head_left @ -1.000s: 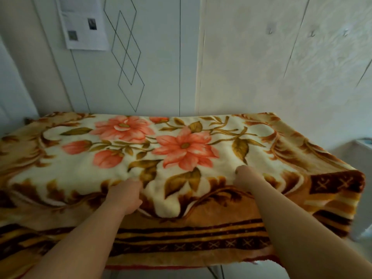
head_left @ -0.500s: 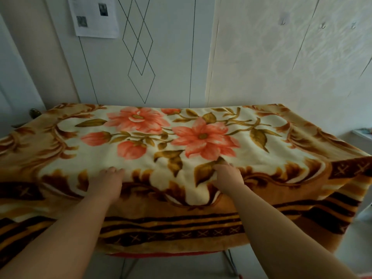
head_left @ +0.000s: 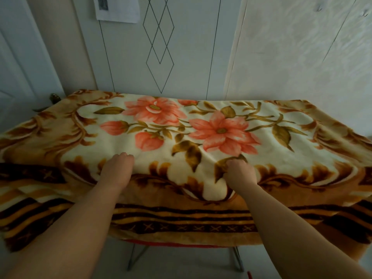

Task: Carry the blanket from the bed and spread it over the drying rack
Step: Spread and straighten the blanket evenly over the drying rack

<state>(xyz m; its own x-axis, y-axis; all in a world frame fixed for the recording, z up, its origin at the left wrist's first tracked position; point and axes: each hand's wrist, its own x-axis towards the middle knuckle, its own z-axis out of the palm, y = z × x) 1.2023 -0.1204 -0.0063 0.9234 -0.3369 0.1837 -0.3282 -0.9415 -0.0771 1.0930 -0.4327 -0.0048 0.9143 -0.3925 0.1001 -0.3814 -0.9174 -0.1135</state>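
The blanket (head_left: 201,125) lies spread over the rack (head_left: 138,256), far edge against the wall (head_left: 281,57), near hem hanging above the floor (head_left: 181,264). Right hand (head_left: 240,175): fingers clamped on a bunched fold near the front edge. Left hand (head_left: 117,172) rests on the blanket well apart from it, fingers curled under; I cannot tell whether they grip.

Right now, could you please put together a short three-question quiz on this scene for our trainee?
1. True or false: the blanket lies bundled on the floor.
2. What shows below its near edge? A) the drying rack's metal legs B) a drawer C) a chair seat
3. How many hands touch the blanket?
Key: 1 false, it is spread flat over the rack; 2 A; 3 two, the left hand and the right hand.
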